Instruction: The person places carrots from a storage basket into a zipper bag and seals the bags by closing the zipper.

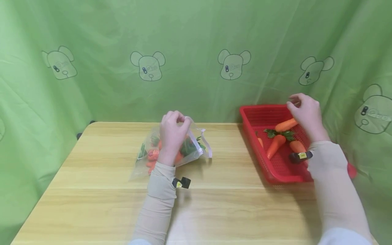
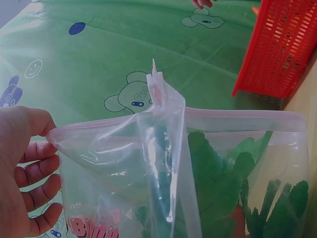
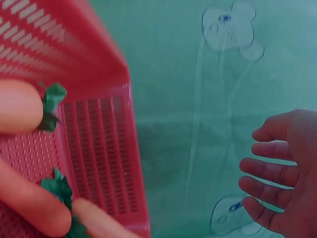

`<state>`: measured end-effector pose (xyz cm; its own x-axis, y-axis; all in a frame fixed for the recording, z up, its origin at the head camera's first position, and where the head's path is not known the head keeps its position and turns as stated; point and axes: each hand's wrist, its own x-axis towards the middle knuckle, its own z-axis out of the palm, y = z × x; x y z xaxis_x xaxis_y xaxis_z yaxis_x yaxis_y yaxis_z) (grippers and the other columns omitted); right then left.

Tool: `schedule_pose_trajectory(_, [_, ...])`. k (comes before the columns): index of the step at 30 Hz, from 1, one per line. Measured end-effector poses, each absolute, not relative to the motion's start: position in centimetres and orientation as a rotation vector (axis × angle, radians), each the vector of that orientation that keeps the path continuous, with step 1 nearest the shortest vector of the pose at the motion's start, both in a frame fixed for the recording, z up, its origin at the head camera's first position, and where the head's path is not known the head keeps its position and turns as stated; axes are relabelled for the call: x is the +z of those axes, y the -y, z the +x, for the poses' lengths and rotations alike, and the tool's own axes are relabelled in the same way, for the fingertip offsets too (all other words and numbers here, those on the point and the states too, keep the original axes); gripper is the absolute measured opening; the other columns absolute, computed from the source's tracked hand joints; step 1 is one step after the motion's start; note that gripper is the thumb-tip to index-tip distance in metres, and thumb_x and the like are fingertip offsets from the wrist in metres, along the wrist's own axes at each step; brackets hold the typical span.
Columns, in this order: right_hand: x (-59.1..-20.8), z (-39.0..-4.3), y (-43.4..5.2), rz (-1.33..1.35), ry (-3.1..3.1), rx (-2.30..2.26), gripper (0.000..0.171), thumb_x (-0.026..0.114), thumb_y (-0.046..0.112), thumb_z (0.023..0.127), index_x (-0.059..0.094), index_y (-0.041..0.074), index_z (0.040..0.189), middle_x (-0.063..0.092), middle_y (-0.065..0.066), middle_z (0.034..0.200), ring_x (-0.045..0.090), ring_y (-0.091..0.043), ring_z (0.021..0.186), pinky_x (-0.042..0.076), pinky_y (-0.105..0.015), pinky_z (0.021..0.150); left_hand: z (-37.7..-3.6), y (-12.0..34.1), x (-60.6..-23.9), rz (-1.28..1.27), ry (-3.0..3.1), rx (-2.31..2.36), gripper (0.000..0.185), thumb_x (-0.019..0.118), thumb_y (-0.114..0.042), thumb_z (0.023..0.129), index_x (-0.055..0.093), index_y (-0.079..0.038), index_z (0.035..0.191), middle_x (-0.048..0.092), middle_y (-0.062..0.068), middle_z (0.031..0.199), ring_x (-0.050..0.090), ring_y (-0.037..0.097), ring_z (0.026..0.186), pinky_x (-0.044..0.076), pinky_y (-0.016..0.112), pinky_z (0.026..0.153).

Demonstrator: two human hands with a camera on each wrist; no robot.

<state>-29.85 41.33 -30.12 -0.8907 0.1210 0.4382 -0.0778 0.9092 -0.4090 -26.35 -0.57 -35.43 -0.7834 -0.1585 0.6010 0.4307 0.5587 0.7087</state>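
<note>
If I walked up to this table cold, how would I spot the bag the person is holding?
Start at the wooden table against the green bear-print cloth, then look left of the red basket. The clear plastic bag lies there, its mouth gripped by the left hand. Unlike the basket's loose carrots, its carrots are seen through see-through film.

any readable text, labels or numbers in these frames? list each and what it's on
Nothing fully readable.
Clear plastic zip bag: red print at its lower edge, cut off by the frame, letters not legible.
Same bag, head view: small dark label, too small to read.
Yellow-and-black wrist tags: no legible text.
Green cloth backdrop: bear drawings only, no words.
</note>
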Motion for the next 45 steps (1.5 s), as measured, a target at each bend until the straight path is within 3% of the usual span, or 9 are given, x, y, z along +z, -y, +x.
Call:
schedule_pose_trajectory(4, [-30.8, -30.9, -43.0, -0.083, 2.609, 0.601, 0.042, 0.048, 0.025, 0.095, 0.058, -0.003, 0.125, 0.063, -0.028, 0.114, 0.055, -0.038, 0.096, 0.04, -0.04, 0.081, -26.3, 0.6, -35.4, -0.211, 2.173, -1.209, 0.013, 0.066, -0.018, 0.082, 0.063, -0.006, 0.076, 0.065, 0.009, 0.086, 0.058, 0.025, 0.086, 0.049, 0.038, 0.082])
schedule_pose_trajectory(8, [-31.7, -31.7, -44.8, -0.145, 2.626, 0.642, 0.045, 0.047, 0.024, 0.095, 0.055, -0.006, 0.127, 0.057, -0.032, 0.12, 0.051, -0.044, 0.109, 0.039, -0.053, 0.091, -26.4, 0.6, -35.4, -0.223, 2.171, -1.201, 0.013, 0.067, -0.018, 0.082, 0.063, -0.006, 0.077, 0.066, 0.009, 0.086, 0.058, 0.025, 0.086, 0.049, 0.037, 0.081])
schedule_pose_trajectory(12, [-32.8, -32.2, -46.6, -0.21, 2.67, 0.639, 0.049, 0.047, 0.023, 0.094, 0.049, -0.009, 0.131, 0.046, -0.038, 0.129, 0.036, -0.056, 0.123, 0.027, -0.064, 0.103, -26.4, 0.6, -35.5, -0.239, 2.16, -1.194, 0.014, 0.067, -0.018, 0.083, 0.063, -0.006, 0.076, 0.066, 0.01, 0.086, 0.059, 0.025, 0.085, 0.05, 0.037, 0.082])
schedule_pose_trajectory(19, [-34.9, -32.2, -49.3, -0.369, 2.754, 0.623, 0.062, 0.049, 0.027, 0.093, 0.035, -0.005, 0.144, 0.027, -0.044, 0.14, 0.023, -0.063, 0.128, 0.024, -0.071, 0.099, -26.4, 0.6, -35.5, -0.228, 2.17, -1.197, 0.015, 0.067, -0.019, 0.083, 0.063, -0.006, 0.077, 0.066, 0.009, 0.087, 0.059, 0.024, 0.086, 0.05, 0.036, 0.083])
schedule_pose_trajectory(30, [-37.5, -32.0, -51.6, -0.319, 2.808, 0.64, 0.07, 0.047, 0.03, 0.096, 0.021, -0.005, 0.15, 0.031, -0.047, 0.139, 0.026, -0.069, 0.122, 0.025, -0.072, 0.102, -26.4, 0.7, -35.5, -0.223, 2.179, -1.187, 0.014, 0.067, -0.018, 0.083, 0.063, -0.007, 0.076, 0.067, 0.01, 0.087, 0.058, 0.025, 0.085, 0.049, 0.037, 0.081])
schedule_pose_trajectory(35, [-38.2, -32.3, -52.1, -0.247, 2.809, 0.64, 0.067, 0.047, 0.029, 0.097, 0.021, -0.002, 0.151, 0.035, -0.043, 0.139, 0.032, -0.066, 0.121, 0.027, -0.07, 0.102, -26.5, 0.7, -35.6, -0.231, 2.165, -1.188, 0.014, 0.067, -0.018, 0.083, 0.062, -0.006, 0.076, 0.066, 0.01, 0.086, 0.059, 0.025, 0.085, 0.049, 0.037, 0.082])
schedule_pose_trajectory(43, [-38.7, -32.8, -51.9, -0.302, 2.655, 0.732, 0.052, 0.045, 0.02, 0.095, 0.042, -0.004, 0.142, 0.052, -0.035, 0.13, 0.043, -0.055, 0.124, 0.028, -0.061, 0.109, -26.5, 0.6, -35.6, -0.232, 2.167, -1.173, 0.015, 0.066, -0.019, 0.083, 0.063, -0.007, 0.076, 0.067, 0.009, 0.086, 0.059, 0.025, 0.085, 0.05, 0.037, 0.081])
schedule_pose_trajectory(45, [-38.5, -32.9, -51.8, -0.346, 2.607, 0.765, 0.048, 0.044, 0.02, 0.095, 0.048, -0.002, 0.138, 0.061, -0.024, 0.125, 0.045, -0.05, 0.124, 0.027, -0.058, 0.111, -26.6, 0.6, -35.6, -0.23, 2.169, -1.172, 0.015, 0.066, -0.019, 0.083, 0.062, -0.007, 0.076, 0.067, 0.009, 0.086, 0.059, 0.025, 0.085, 0.05, 0.037, 0.081])
